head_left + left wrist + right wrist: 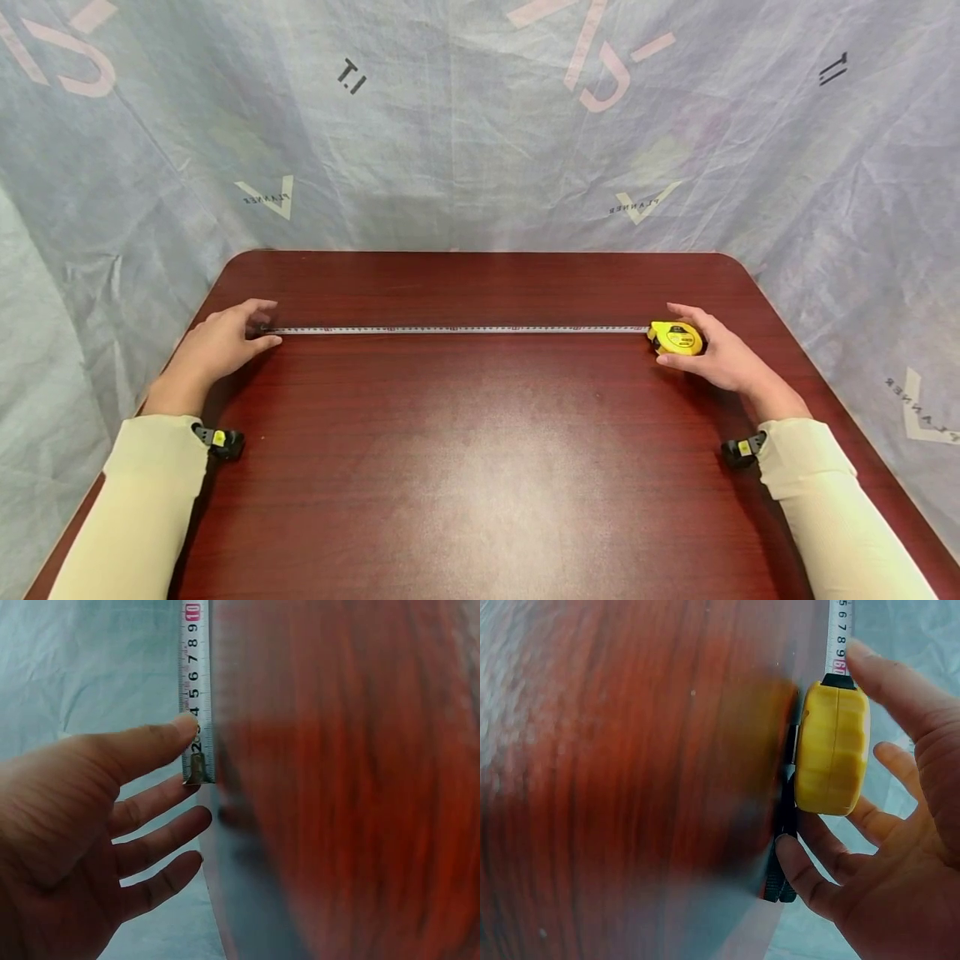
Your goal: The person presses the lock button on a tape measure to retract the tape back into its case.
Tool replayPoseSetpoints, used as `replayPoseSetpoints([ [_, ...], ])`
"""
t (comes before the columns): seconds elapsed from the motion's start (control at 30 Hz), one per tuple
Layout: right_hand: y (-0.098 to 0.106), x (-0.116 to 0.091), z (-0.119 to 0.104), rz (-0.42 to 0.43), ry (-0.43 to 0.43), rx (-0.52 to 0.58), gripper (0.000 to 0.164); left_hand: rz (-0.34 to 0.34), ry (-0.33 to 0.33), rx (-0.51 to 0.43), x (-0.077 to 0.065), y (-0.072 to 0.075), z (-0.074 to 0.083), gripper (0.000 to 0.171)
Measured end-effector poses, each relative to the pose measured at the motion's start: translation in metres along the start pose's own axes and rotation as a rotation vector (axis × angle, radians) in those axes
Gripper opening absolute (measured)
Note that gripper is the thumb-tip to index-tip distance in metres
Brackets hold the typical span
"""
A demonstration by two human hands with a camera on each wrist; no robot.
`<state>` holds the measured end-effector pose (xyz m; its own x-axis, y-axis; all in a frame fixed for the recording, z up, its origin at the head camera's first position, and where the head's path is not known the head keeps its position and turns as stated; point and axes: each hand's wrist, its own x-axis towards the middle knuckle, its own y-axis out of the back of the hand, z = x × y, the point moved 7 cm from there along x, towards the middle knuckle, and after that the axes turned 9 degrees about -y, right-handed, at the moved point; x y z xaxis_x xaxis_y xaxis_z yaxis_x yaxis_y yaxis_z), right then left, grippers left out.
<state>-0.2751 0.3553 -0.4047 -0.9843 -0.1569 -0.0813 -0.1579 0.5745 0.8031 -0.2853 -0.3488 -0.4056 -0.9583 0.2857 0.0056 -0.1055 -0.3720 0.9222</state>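
A yellow tape measure [678,338] lies toward the right side of the table, a black strap [780,881] beside its case. Its white blade [450,330] runs straight leftward across the wood, ending in a metal hook [198,769]. My left hand [217,343] surrounds the hook end, thumb on the near side, fingers on the far side, with a gap between them. In the left wrist view the thumb overlaps the blade; contact is unclear. Around the yellow case my right hand [723,354] is spread, thumb near, index finger far, with space before the palm.
The dark red wooden table [450,433] has rounded far corners. Behind it and along both sides hangs a pale grey printed sheet [450,125]. Small black cameras [225,443] sit at the cuffs of both light sleeves [832,508].
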Motion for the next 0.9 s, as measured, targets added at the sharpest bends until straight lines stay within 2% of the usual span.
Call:
replayPoseSetpoints([
  [0.3, 0.0003, 0.0009, -0.0017, 0.024, 0.032, -0.012, 0.086, 0.053, 0.012, 0.039, 0.0024, -0.0022, -0.0025, 0.055],
  [0.73, 0.0019, -0.0003, -0.005, 0.053, 0.046, -0.055, 0.083, 0.071, 0.029, 0.052, 0.0002, -0.0001, -0.0062, 0.05],
  [0.9, 0.0043, -0.0007, -0.0036, 0.058, 0.029, -0.063, 0.081, 0.116, -0.003, 0.06, 0.0008, 0.0047, -0.0064, 0.046],
])
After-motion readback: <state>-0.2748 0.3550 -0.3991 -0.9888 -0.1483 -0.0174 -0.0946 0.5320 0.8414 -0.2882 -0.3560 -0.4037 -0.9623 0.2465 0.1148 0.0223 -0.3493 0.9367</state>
